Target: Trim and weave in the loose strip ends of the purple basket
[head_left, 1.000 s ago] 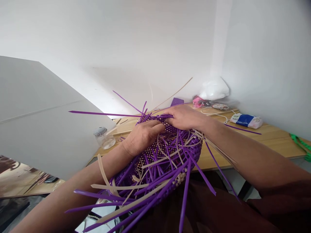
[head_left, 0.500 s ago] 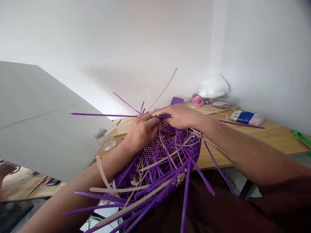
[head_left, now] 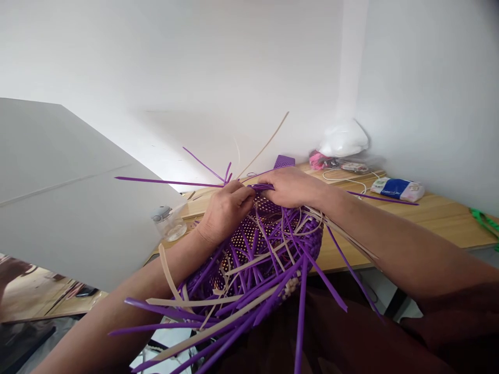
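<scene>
White walls backed the wooden surface point(head_left: 436, 218) as we worked the purple basket point(head_left: 253, 259) in our lap against its edge. Our left hand point(head_left: 224, 213) and right hand point(head_left: 292, 187) pinched strips at the far rim, mid-weave; tucking them likely needed a firm, steady pull

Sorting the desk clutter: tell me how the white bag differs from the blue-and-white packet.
The white bag is plain, puffy and bulges upward in the corner; the blue-and-white packet is printed, flat and lies lengthwise nearer the desk's edge. Both rest on the wooden desk, beyond the hands.
</scene>
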